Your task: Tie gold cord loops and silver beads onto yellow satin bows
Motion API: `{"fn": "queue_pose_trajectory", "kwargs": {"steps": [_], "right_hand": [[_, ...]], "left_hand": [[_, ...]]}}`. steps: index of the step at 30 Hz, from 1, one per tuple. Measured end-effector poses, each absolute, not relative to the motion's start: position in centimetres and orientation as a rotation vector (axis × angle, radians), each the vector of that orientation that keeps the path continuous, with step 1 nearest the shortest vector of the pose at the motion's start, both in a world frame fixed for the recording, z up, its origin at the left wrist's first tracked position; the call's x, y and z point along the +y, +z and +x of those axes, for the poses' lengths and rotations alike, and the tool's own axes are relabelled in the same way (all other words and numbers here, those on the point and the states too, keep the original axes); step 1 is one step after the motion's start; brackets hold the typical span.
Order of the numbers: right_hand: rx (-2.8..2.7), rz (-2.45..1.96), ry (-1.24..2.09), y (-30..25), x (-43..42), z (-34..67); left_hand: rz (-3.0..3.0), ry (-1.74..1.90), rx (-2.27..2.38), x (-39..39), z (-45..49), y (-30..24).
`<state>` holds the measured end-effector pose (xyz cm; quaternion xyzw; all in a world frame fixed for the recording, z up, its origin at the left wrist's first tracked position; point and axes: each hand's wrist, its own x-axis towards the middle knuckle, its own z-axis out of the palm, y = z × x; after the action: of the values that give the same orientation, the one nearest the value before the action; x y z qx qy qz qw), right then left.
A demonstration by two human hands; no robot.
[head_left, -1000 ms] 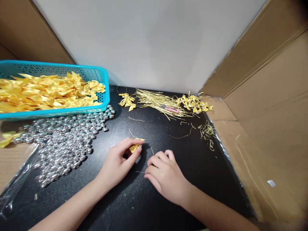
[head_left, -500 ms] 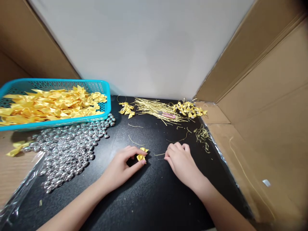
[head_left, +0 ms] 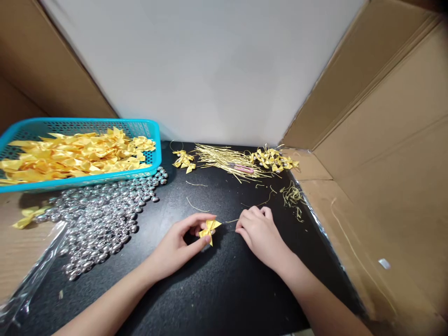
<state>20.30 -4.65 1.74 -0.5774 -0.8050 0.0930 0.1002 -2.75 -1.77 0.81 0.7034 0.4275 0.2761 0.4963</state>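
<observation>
A yellow ribbon bow [head_left: 211, 227] with a small silver bead at its middle sits between the thumb and fingers of my left hand [head_left: 185, 238], just above the black table [head_left: 196, 284]. To the right, my right hand [head_left: 259, 238] is closed, thumb and fingers pinched together. A thin yellow cord [head_left: 231, 221] sticks out to the left from beside its fingertips, toward the bow. The rest of that cord is hidden by the hand.
At left, a blue basket [head_left: 105, 175] holds many yellow bows; silver beads [head_left: 105, 219] are spread before it. Cut cords [head_left: 220, 157], a pink-handled tool [head_left: 243, 168], finished bows [head_left: 273, 158] and cord scraps [head_left: 293, 195] lie at the back. Cardboard [head_left: 385, 154] walls the right side.
The bow has turned in my left hand, so more of it and its bead now show. My right hand has shifted slightly left, and the cord end by it now angles upward.
</observation>
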Motion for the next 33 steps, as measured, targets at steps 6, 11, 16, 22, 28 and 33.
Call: {"fn": "queue_pose_trajectory", "kwargs": {"steps": [6, 11, 16, 22, 28, 33], "right_hand": [[-2.476, -1.729, 0.032, 1.2, -5.1, 19.4], [-2.441, -1.768, 0.101, 1.3, -5.2, 19.3], [-2.332, -1.717, 0.315, 2.0, -5.1, 20.0], [-2.432, -1.591, 0.291, 2.2, -4.9, 20.1], [-2.534, -1.517, -0.064, 1.5, -5.3, 19.1], [-2.550, -1.569, -0.234, 0.9, -5.9, 18.2]], "left_hand": [[1.704, 0.664, 1.016, -1.6, -2.9, 0.5], [1.682, 0.645, 1.035, -1.4, -2.9, 0.2], [1.652, 0.629, 1.031, -1.4, -2.9, 0.1], [1.657, 0.630, 1.040, -1.4, -2.7, 0.2], [1.673, 0.643, 1.038, -1.3, -2.6, 0.4], [1.658, 0.643, 1.021, -1.3, -2.6, 0.4]]}}
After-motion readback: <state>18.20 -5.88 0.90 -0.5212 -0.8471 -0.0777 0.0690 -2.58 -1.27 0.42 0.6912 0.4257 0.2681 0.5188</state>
